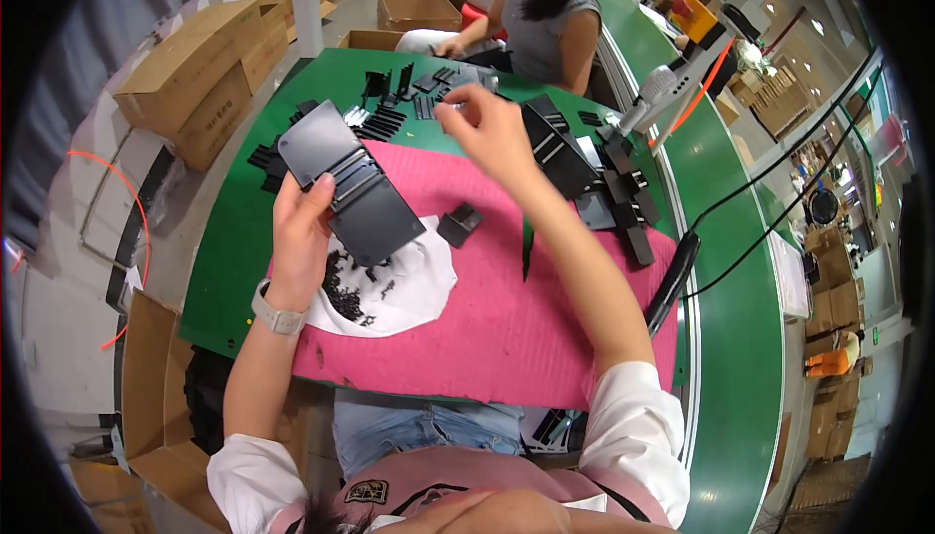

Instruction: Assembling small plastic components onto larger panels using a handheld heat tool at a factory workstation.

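Note:
My left hand grips a black two-panel plastic piece by its left edge, tilted above the pink mat. Slots or a hinge run across the piece's middle. My right hand is raised over the far part of the table, thumb and fingers pinched together; what they hold, if anything, is too small to make out. Below the left hand's piece lies a white sheet bearing a pile of tiny black parts. A small black block rests on the mat between my hands.
Black plastic parts crowd the green table's far side, and more black pieces line its right. A corded black tool hangs at the mat's right edge. Another person sits across. Cardboard boxes stand left.

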### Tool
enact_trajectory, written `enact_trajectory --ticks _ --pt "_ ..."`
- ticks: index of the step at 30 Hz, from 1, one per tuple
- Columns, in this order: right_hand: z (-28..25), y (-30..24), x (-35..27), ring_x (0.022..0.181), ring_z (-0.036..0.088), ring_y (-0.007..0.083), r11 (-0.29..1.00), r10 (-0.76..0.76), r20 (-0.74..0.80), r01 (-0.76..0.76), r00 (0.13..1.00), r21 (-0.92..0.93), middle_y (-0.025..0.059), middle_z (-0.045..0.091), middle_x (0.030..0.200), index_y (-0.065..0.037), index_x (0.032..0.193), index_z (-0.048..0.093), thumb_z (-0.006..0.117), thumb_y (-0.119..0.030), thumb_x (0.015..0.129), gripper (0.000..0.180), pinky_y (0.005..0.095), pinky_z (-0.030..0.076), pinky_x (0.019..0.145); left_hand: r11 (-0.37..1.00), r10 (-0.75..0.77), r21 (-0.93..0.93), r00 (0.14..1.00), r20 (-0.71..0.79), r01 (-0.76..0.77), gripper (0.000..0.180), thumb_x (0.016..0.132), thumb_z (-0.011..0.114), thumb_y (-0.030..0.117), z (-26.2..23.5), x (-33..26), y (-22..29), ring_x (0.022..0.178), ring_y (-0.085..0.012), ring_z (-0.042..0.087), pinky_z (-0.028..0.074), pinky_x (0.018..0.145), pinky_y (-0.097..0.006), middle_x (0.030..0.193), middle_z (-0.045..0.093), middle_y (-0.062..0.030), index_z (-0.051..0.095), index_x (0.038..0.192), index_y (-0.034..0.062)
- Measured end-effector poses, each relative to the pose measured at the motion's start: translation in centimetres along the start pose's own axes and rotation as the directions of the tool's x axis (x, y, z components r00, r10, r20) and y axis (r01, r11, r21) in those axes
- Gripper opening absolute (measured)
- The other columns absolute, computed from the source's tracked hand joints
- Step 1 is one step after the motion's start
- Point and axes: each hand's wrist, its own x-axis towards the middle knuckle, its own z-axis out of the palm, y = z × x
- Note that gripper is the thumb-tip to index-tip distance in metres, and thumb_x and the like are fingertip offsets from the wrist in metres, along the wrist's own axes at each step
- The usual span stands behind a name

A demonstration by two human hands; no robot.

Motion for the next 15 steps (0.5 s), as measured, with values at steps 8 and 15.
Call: enact_trajectory --ticks 8,15 --pt "4.6 15.1 12.5 0.131 0.028 0.044 0.755 0.434 0.002 -0.363 0.901 -0.546 0.0143 0.03 0.147 -0.025 0.137 0.044 0.046 -0.074 0.074 0.08 0.064 0.021 0.1 0.979 -0.136 -0.184 0.958 -0.252 0.091 0.031 0.086 0.053 0.01 -2.9 1.1 -3.7 0.094 -0.0144 0.059 0.05 0.076 -0.029 0.103 0.061 -0.0036 0.053 0.117 0.0046" --pt "6.0 18.0 13.1 0.131 0.027 0.0433 0.781 0.466 0.267 -0.25 0.844 -0.572 0.0167 0.034 0.142 -0.037 0.127 0.052 0.061 -0.065 0.069 0.066 0.0656 0.024 0.099 0.997 -0.042 -0.072 0.971 -0.234 0.026 0.026 0.085 0.053 0.008 -1.8 0.7 -2.7 0.088 -0.01 0.056 0.044 0.079 -0.025 0.099 0.06 -0.0014 0.055 0.11 0.0027"
